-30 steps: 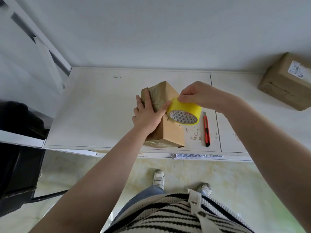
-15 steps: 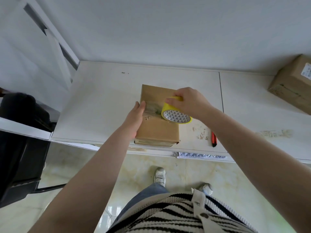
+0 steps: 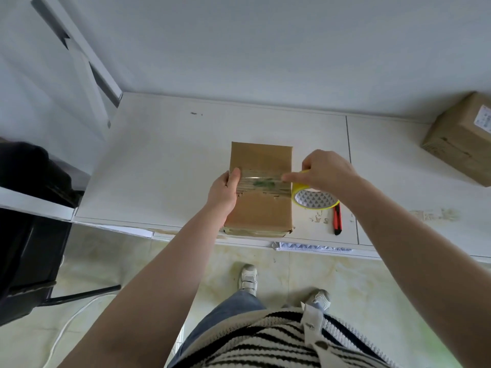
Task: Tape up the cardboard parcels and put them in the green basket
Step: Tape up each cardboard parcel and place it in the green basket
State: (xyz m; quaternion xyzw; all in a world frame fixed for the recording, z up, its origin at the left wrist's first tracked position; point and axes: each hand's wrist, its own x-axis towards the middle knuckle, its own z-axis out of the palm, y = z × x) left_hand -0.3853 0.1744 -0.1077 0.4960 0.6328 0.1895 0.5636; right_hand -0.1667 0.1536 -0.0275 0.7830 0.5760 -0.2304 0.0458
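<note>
From the head camera I look down on a white desk (image 3: 164,166) set against a pale wall, its top split by thin seams and marked with a few scuffs and stains near the front edge. A cardboard parcel (image 3: 261,208) lies flat near that edge, with a clear tape strip (image 3: 261,181) stretched across its top. My left hand (image 3: 224,191) grips the parcel's left side, thumb pressed on the strip's end. My right hand (image 3: 325,170) pinches a yellow tape roll (image 3: 314,199) just beside the parcel's right edge, forefinger pointing along the strip. A red utility knife (image 3: 337,219) lies on the desk by the roll. A second cardboard box (image 3: 459,140) with a label sits well apart at the far right. To the left is a dark bulk, perhaps a chair (image 3: 29,251); I cannot tell for certain. Below is a pale marbled tile floor (image 3: 372,293), with a white cable (image 3: 66,325) running across it.
</note>
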